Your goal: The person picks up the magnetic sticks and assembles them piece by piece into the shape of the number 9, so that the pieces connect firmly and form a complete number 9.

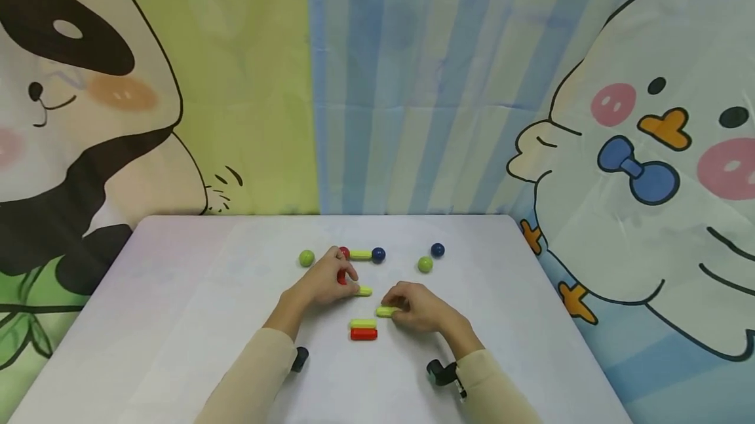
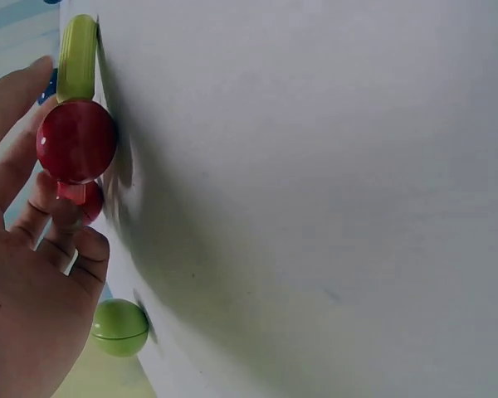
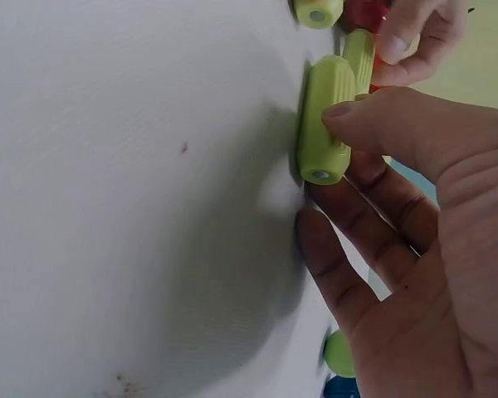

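Note:
In the head view my left hand (image 1: 326,278) curls its thumb and forefinger about a red ball (image 2: 76,141). That ball meets the end of a yellow-green rod (image 2: 77,58), which lies along the table; exact finger contact is partly hidden. My right hand (image 1: 420,307) pinches a second yellow-green rod (image 3: 324,120) between thumb and fingers, low over the table and apart from the left hand's rod. Closer to me, another yellow-green rod (image 1: 362,324) lies side by side with a red rod (image 1: 364,334).
Beyond the left hand, a yellow-green rod (image 1: 361,254) stands between a red ball (image 1: 345,252) and a dark blue ball (image 1: 379,255). A green ball (image 1: 307,258) sits left of them. To the right are another green ball (image 1: 425,265) and blue ball (image 1: 437,250).

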{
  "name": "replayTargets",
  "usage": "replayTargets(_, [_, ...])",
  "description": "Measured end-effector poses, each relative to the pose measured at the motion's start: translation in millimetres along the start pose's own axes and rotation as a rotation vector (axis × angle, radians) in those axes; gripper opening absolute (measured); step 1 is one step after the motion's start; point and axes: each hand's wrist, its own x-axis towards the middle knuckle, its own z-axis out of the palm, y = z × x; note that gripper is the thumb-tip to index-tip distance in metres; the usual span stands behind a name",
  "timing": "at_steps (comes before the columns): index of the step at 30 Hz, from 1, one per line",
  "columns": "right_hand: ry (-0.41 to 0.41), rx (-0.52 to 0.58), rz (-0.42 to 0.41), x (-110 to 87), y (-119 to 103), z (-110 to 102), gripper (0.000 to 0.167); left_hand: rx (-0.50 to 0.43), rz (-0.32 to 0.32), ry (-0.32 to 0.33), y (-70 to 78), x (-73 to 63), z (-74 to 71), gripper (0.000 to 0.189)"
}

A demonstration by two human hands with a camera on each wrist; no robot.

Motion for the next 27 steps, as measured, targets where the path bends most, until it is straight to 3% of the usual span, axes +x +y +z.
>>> replayTargets(7, [0.025,-0.074,0.025,-15.1,10,1,0.028,-0.044,-0.023,0.062,4.4,9.1,3.5,0.03])
replayTargets(12, [0.055,-0.082,0.029,-13.5,11,2,0.026,0.018,0.005,0.123,7.5,18.8,-5.3,0.04])
replayTargets(21, [0.066,-0.08,0.037,-10.6,11,-2,0.019,0.127,0.035,0.104,15.4,33.6,-2.1,0.048])
replayTargets(27, [0.084,-0.012,0.043,-5.4,16,-3,0.017,0.18,-0.008,0.076,14.1,38.9,-6.1,0.046])
